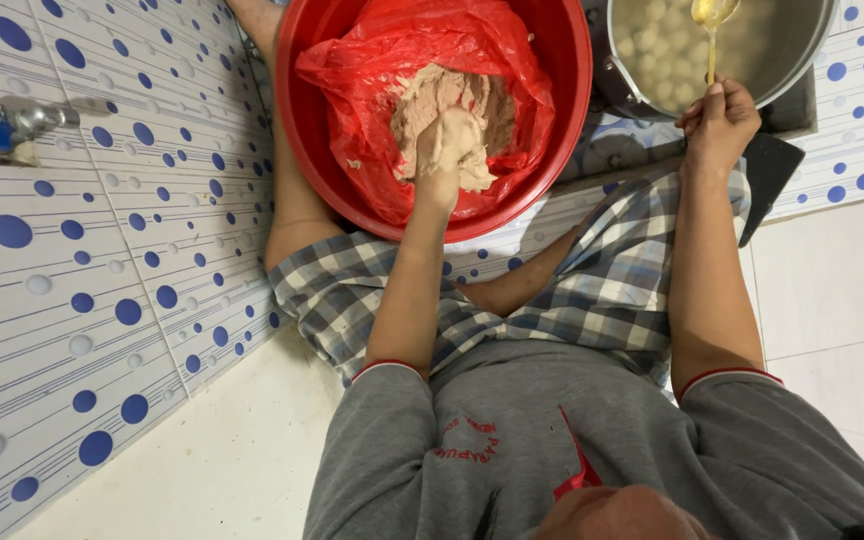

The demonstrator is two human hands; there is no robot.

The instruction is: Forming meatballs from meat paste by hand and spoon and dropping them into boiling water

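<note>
At far left a blue-handled metal tap (2,125) juts from the blue-dotted tiled wall (102,300). The round red plastic basin (297,120), lined with a crumpled red plastic bag (372,60), holds the pale pinkish-beige paste (467,100). The left hand (447,145), coated in paste, closes its fingers around 1 lump; squeeze evenly so a smooth ball forms. The right hand (717,120) pinches the slim metal spoon (712,20) over the steel pot (802,60) of pale floating balls (652,60); keep the spoon low to limit splashing.
</note>
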